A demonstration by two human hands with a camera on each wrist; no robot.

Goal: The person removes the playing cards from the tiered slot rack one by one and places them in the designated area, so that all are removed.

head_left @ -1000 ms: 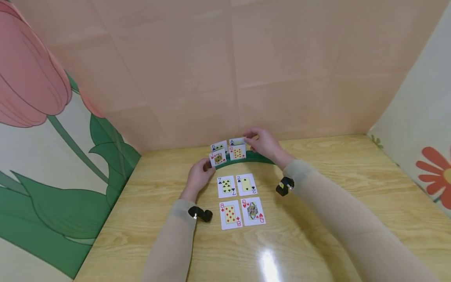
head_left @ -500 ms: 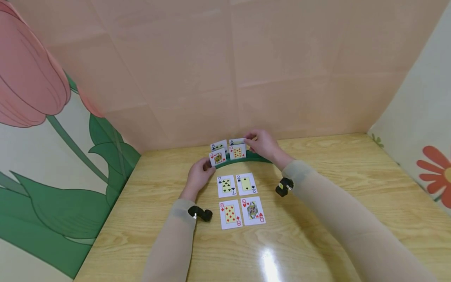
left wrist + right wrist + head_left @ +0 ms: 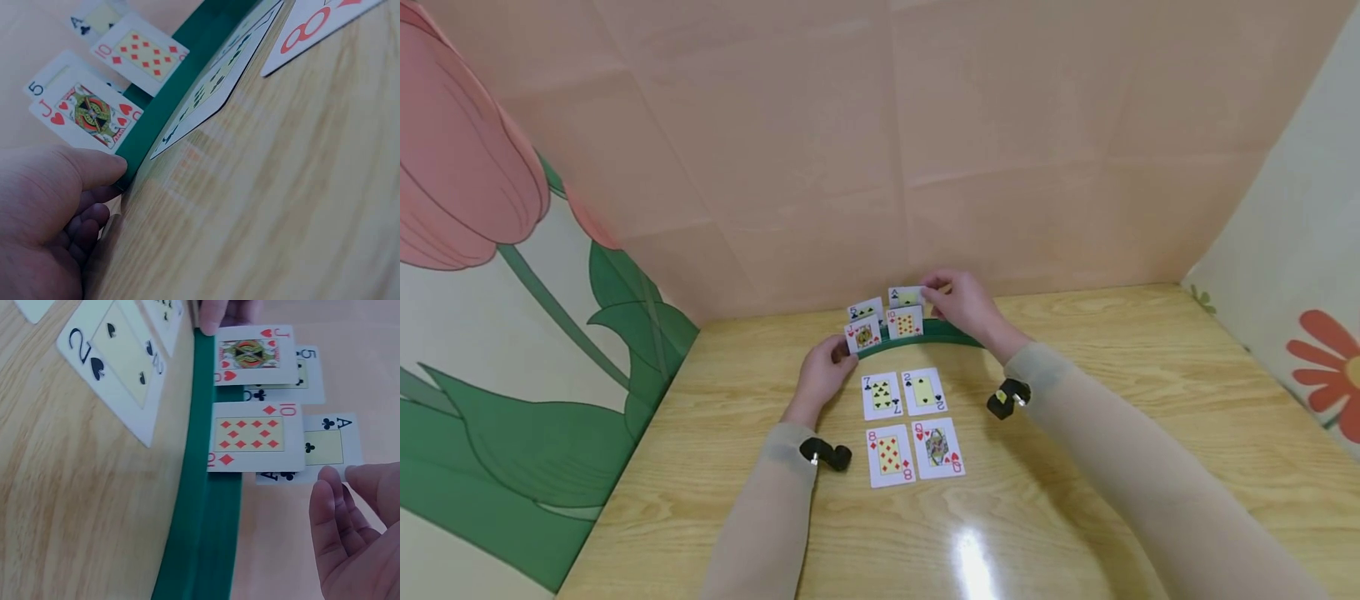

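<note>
A curved green card holder point(image 3: 953, 332) stands near the back of the table. My left hand point(image 3: 822, 377) grips its left end, thumb on the front and the other fingers curled behind, as the left wrist view shows. With thumb and fingertips my right hand point(image 3: 967, 307) pinches the right edge of an ace of clubs point(image 3: 326, 445), upright in the back row. In front of the ace stands a ten of diamonds point(image 3: 256, 436). To the left, a jack of hearts point(image 3: 90, 114) stands before a five of clubs point(image 3: 865, 309), both upright. The ace's lower part is hidden behind the ten.
Face up on the wooden table point(image 3: 700, 483), before the holder, lie a seven of clubs point(image 3: 882, 396), a two of spades point(image 3: 924, 391), an eight of diamonds point(image 3: 890, 456) and a queen of hearts point(image 3: 937, 448). A pink wall covering point(image 3: 790, 150) rises close behind the holder.
The ace of clubs has risen slightly with my right hand, so more of its face shows above the ten. My left hand stays at the holder's end.
</note>
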